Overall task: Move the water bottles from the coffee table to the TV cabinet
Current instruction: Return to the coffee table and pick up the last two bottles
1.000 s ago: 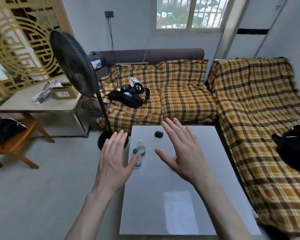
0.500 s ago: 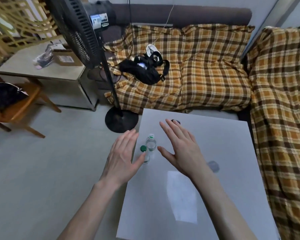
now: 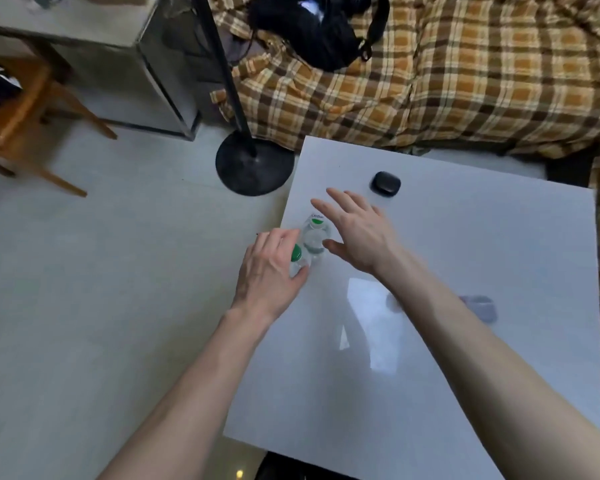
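Observation:
Two small clear water bottles stand together at the left edge of the white coffee table (image 3: 465, 358). The nearer bottle (image 3: 297, 255) has a green cap, and my left hand (image 3: 269, 271) is wrapped around it from the left, thumb against its near side. The farther bottle (image 3: 315, 235) carries a white and green cap. My right hand (image 3: 359, 233) hovers just to its right with fingers spread, the thumb close to the bottle; whether it touches I cannot tell. No TV cabinet is in view.
A black earbud case (image 3: 385, 183) lies on the table behind my right hand. The round base of a fan (image 3: 253, 166) stands on the floor by the table's far left corner. Beyond are a plaid sofa (image 3: 482, 81) with a black bag (image 3: 312, 29), a grey side table (image 3: 118, 57) and a wooden chair (image 3: 21, 109).
The view has tilted down and moved closer. My left hand has gone forward and closed around the nearer bottle. My right hand has moved in beside the farther bottle.

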